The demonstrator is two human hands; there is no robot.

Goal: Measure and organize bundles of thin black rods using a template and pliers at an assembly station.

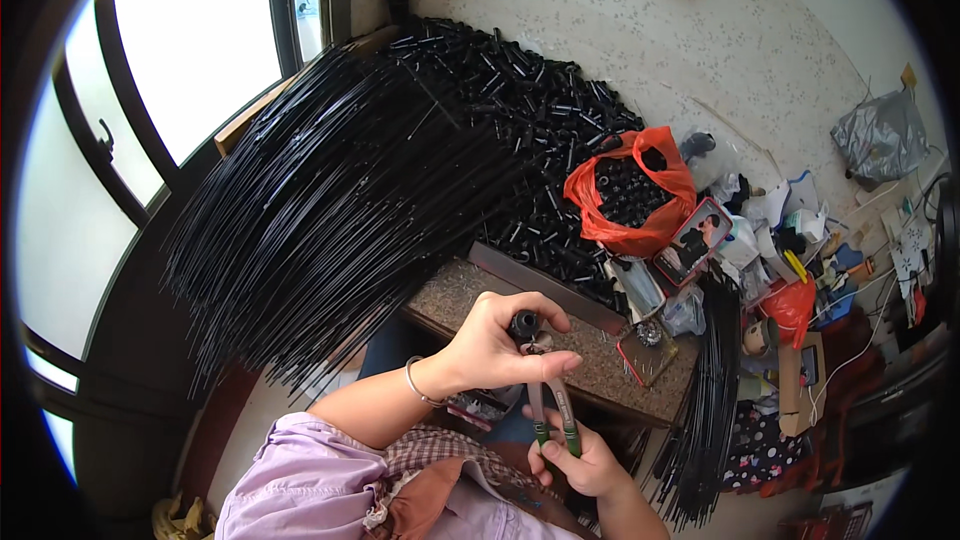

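Rods (pixel 320 200) lie roughly parallel over the bench (pixel 455 295), ends overhanging, likely for easy picking. Left hand (pixel 495 340) curves around a black fitting (pixel 524 323), thumb and forefinger spread; probably steadying it, but the actual grip is hidden. Fitting sits between those two digits, above the bench's near edge. Dark bar (pixel 545 290) fronts a heap of black tubes (pixel 550 90), probably as a fence. Pliers (pixel 563 405) point up at the fitting; can't tell if they bite. Right hand (pixel 582 460) is closed around their handles, apart from the left. Red bag (pixel 632 233) likely keeps its black parts separate.

Materials: rods thin, glossy; fitting round, hollow-ended; bench speckled, stone-like; pliers metal, green grips; bag thin, crinkled plastic.
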